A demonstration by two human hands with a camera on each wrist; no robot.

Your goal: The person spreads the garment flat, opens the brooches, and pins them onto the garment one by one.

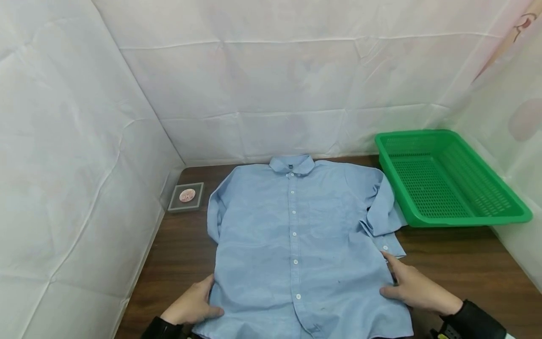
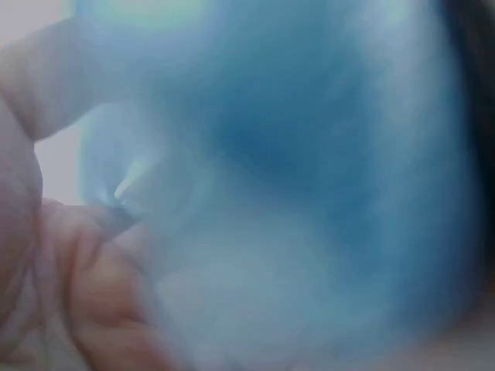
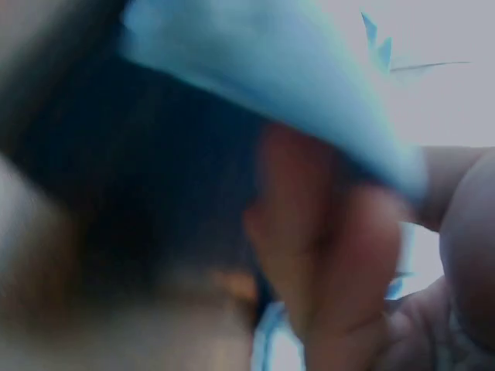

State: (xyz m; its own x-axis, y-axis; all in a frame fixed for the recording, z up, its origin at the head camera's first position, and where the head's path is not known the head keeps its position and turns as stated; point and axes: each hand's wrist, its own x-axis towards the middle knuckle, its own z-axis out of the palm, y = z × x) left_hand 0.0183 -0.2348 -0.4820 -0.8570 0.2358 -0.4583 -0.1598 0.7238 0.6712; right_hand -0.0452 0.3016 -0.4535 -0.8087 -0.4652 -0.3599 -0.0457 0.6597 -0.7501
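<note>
A light blue button-up shirt (image 1: 262, 226) lies front up, collar away from me, its sleeves folded in at the sides. My left hand (image 1: 192, 301) grips its left edge near the hem, thumb on top. Blurred blue cloth (image 2: 309, 154) fills most of the left wrist view, beside curled fingers (image 2: 108, 286). On the other side my right hand (image 1: 417, 287) holds the right edge just below a buttoned cuff (image 1: 391, 245). In the right wrist view, fingers (image 3: 332, 255) tuck beneath the shirt's edge (image 3: 271, 69).
A green plastic basket (image 1: 461, 221) stands at the back right, close to the shirt's right sleeve. At the back left is a small square clear-rimmed box (image 1: 178, 205) with a round pink piece. White sheeting (image 1: 275, 80) walls the brown wooden table (image 1: 169, 263).
</note>
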